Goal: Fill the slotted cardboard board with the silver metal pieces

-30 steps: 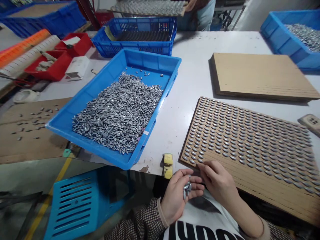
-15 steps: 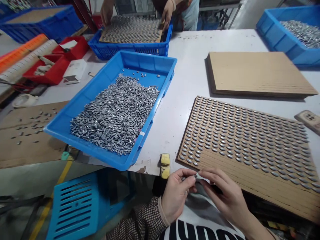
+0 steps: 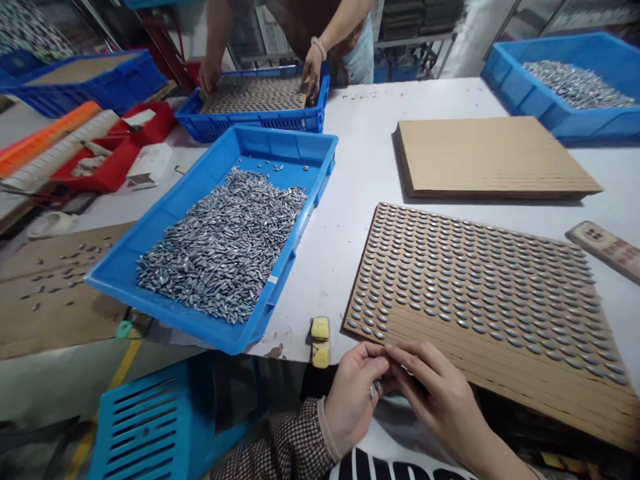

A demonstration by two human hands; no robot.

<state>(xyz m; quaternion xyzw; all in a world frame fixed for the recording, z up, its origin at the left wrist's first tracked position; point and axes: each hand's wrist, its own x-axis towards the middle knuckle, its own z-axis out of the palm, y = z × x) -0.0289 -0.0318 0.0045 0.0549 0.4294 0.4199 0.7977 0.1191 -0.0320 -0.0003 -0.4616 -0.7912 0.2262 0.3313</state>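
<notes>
My left hand is curled closed in front of my body, and a few small silver spindle-shaped pieces peek out between its fingers. Fingertip to fingertip with it, my right hand is closed in a pinch; whatever lies between those tips is hidden. Just beyond both hands, a cardboard sheet holds slanted rows of the same silver pieces, with a bare strip along its near edge. A blue tray to the left contains a large heap of loose ones.
Behind the sheet lies a stack of cardboard. Another blue bin of pieces stands back right. Across the table a co-worker's hands grip a filled sheet over a blue crate. Yellow blocks sit at the near edge; a blue stool stands below.
The view has shifted slightly. My hands have drawn closer together at the fingertips, and silver pieces now show lower in my left hand. The co-worker's sheet sits lower in the crate.
</notes>
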